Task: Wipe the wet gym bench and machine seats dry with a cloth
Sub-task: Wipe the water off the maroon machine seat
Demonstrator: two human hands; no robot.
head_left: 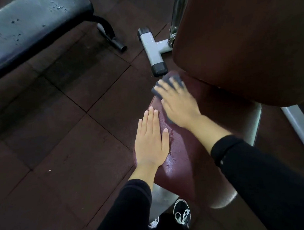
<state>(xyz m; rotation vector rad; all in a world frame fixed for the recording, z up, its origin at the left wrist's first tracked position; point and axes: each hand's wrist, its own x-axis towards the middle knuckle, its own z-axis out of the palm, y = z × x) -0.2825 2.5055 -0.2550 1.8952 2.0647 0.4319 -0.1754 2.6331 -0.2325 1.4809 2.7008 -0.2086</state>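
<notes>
Two hands on the maroon machine seat (188, 158) right now. Left hand (151, 142) lies flat on the seat's left edge, fingers straight and close together, palm down, gripping nothing, just pressing on the pad. Right hand (177, 101) sits further up the seat toward the backrest, fingers spread wide over a dark grey cloth (174, 80), pushing it flat against the vinyl rather than pinching it. Cloth pokes out past the fingertips at the far end of the seat, and a bit of it shows under the palm too.

Water droplets (170, 149) sit on the seat between the two hands and just beside the left thumb, so that patch is wet. The big maroon backrest (241, 45) rises over the far end of the seat, tilted.

Well left of the seat and further away there's a black bench (25, 31) with droplets on its top. Between that bench and the seat, a white floor foot (153, 48) with dark end caps rests on the dark rubber floor tiles (60, 128). Below the near end of the seat a black sneaker with white laces (182, 213) shows. Both arms are in black sleeves.
</notes>
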